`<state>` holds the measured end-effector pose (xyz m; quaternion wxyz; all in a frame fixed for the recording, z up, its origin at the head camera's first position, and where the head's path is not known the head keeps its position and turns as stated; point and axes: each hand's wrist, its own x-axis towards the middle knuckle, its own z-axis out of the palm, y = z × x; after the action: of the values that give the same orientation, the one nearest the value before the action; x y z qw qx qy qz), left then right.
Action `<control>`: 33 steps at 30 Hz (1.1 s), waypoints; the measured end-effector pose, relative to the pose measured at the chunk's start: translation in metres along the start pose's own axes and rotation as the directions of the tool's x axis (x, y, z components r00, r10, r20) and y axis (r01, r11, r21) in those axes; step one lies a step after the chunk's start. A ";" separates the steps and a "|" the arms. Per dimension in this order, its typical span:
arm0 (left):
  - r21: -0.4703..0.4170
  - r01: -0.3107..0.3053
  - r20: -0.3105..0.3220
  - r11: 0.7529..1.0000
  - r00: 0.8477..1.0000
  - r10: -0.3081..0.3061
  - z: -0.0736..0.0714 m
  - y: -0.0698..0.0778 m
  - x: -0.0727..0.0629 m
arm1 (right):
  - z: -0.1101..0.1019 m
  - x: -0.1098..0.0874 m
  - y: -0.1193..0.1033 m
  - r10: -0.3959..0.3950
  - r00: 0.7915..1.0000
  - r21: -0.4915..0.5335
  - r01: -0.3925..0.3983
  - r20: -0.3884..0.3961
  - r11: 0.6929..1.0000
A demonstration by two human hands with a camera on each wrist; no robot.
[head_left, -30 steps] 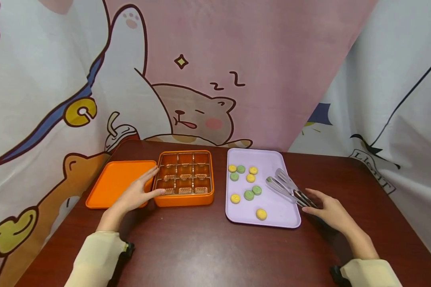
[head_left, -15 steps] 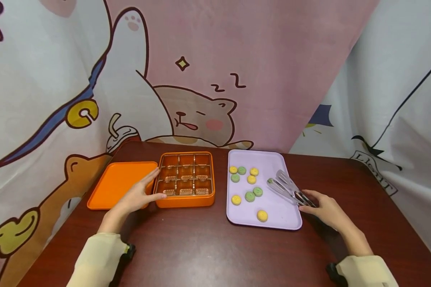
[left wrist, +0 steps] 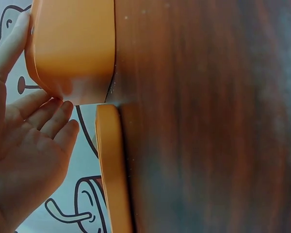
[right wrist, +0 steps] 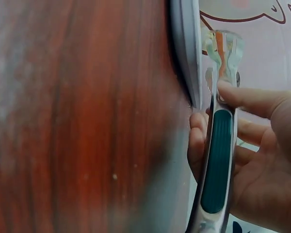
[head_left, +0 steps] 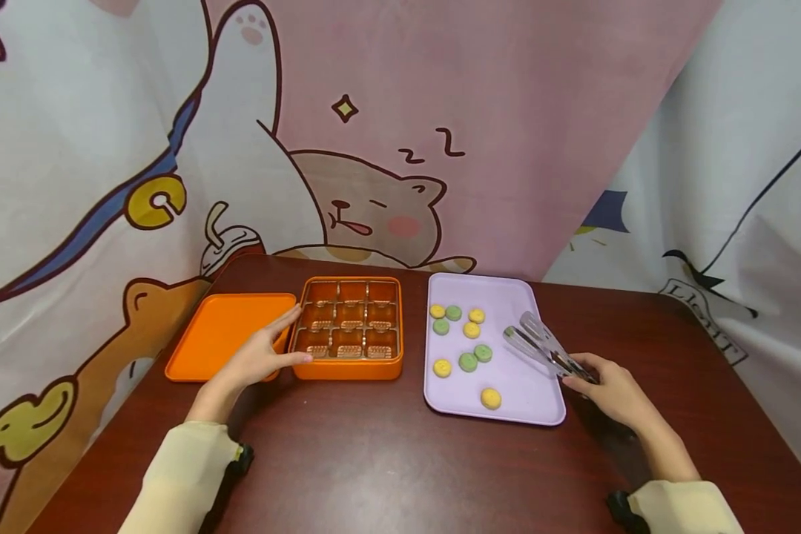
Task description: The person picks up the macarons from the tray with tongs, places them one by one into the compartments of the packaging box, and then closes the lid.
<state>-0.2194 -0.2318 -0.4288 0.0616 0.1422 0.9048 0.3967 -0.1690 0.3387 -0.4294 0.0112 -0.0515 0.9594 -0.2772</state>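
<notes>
While the straight-fingered left hand [head_left: 256,360] touches a square orange box [head_left: 348,370], the right hand [head_left: 614,391] grips green-inlaid metal tongs [right wrist: 217,150] slanting forward-left over a rectangular lilac tray [head_left: 455,402].

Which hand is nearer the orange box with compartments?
Left: the left hand is at the left side of the orange box; the right hand, holding tongs, is farther, by the right edge of the lilac tray.

table [head_left: 374,460]: dark reddish-brown, shiny | curtain [head_left: 547,111]: pink and white, hanging behind table | printed on curtain: sleeping cartoon animal [head_left: 380,208], yellow bell [head_left: 140,204], blue band [head_left: 73,243]
</notes>
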 end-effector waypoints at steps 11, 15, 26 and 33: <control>0.024 -0.006 -0.008 1.000 1.000 0.006 0.001 0.003 0.004 | -0.009 -0.012 -0.012 -0.003 1.000 0.088 0.004 -0.015 0.996; 0.073 -0.007 0.002 0.997 1.000 0.007 0.003 0.000 -0.002 | -0.004 -0.023 -0.012 -0.021 0.999 0.105 0.019 0.024 0.994; 0.086 -0.036 0.007 0.996 0.999 0.035 0.000 0.005 -0.002 | -0.004 -0.041 -0.006 -0.168 0.980 0.203 0.144 0.106 0.968; 0.122 -0.038 0.010 0.992 0.999 0.037 -0.001 0.006 0.001 | -0.005 -0.043 -0.003 -0.198 0.966 0.232 0.157 0.167 0.960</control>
<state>-0.2197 -0.2282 -0.4235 0.0491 0.1642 0.9242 0.3412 -0.1266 0.3429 -0.4240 0.0827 -0.1622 0.9094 -0.3740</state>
